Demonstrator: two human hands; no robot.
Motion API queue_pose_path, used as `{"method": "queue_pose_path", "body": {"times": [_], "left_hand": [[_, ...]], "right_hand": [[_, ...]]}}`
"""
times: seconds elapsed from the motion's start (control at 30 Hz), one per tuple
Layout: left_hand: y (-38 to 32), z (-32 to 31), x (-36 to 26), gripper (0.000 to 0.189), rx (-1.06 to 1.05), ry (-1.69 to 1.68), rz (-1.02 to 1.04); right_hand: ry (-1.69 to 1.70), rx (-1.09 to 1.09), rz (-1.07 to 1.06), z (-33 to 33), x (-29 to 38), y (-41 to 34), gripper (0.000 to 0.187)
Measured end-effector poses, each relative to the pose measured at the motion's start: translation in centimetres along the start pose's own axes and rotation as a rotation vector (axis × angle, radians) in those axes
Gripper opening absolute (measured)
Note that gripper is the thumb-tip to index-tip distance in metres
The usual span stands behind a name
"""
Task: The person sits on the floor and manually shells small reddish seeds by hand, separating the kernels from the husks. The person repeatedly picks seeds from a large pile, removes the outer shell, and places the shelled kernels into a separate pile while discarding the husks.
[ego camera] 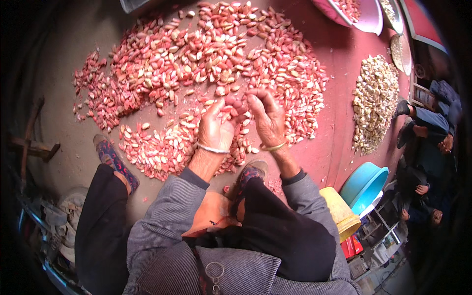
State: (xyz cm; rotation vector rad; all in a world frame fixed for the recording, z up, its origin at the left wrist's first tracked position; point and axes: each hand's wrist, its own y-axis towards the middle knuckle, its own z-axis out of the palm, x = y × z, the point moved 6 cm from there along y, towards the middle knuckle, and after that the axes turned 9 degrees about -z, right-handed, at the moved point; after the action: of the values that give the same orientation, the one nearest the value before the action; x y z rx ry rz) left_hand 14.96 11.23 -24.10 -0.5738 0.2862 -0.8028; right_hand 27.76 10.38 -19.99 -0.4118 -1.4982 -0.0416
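Observation:
A broad, uneven spread of reddish-pink and cream clove-like pieces, seemingly garlic cloves, covers the floor before me. Over its near middle, my left hand is cupped palm up, a silver bangle at the wrist, with several reddish pieces in its fingers. Close to its right, my right hand has thumb and forefinger curled towards the left fingertips and wears a yellowish bangle; whether it pinches a piece I cannot tell. A dark reddish lump lies between the two sets of fingertips.
To the right lie a pile of pale cloves, a blue basin and a yellow bucket. A pink basin with red pieces stands at the upper right. Seated people are at the far right. My feet flank the near cloves.

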Motion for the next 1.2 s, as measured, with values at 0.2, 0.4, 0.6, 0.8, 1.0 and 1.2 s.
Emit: {"method": "queue_pose_path", "body": {"times": [0.2,0.4,0.6,0.8,1.0,1.2], "left_hand": [[-3.9,4.0,0.6,0.017,-0.364,1.252,0.619],[-6.2,8.3,2.6,0.019,-0.104,1.663,0.889],[-8.7,15.5,0.0,0.028,-0.040,1.649,1.125],[-9.8,17.4,-5.9,0.020,-0.200,1.417,0.999],[-11.7,13.4,-21.3,0.017,-0.221,0.997,0.974],[-17.4,14.6,-30.0,0.014,-0.282,0.874,0.876]], "right_hand": [[1.195,-0.109,0.490,3.9,-7.5,-4.7,0.040],[0.980,-0.189,0.331,3.1,-9.9,-6.5,0.035],[1.467,0.053,0.312,-6.5,5.3,7.9,0.026],[0.703,-0.366,0.132,-15.5,15.4,16.4,0.056],[0.629,0.211,0.202,-13.2,9.8,3.2,0.040],[0.558,0.024,0.192,-16.4,8.6,-7.8,0.039]]}}
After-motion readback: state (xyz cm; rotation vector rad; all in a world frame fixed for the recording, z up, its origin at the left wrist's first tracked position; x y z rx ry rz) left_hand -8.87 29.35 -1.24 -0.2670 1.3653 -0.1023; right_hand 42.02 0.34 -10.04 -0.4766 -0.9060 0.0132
